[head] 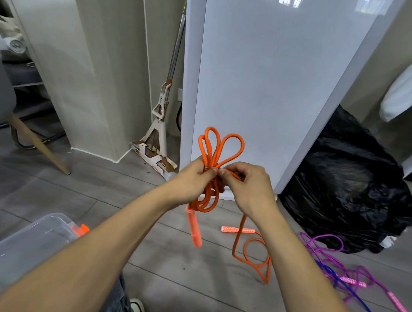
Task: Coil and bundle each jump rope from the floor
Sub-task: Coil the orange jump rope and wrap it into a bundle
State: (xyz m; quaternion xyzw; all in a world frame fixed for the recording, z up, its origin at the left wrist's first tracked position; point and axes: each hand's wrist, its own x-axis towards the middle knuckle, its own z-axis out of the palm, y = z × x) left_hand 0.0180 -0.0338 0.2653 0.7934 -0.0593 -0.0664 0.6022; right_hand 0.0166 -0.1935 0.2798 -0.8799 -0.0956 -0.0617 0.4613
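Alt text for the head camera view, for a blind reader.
The left hand and right hand pinch a half-coiled orange jump rope; one handle dangles, the other handle lies on the floor. Purple ropes lie tangled nearby.

Bright, even daylight; soft shadows; wide-angle edge distortion.

Orange rope (220, 142); purple rope (323, 241); black bag (353, 179).

Mop (162, 121) leans in corner beside white panel (273, 76); black bag (353, 184) (crumpled) right of it; clear bin (29, 243) bottom-left.
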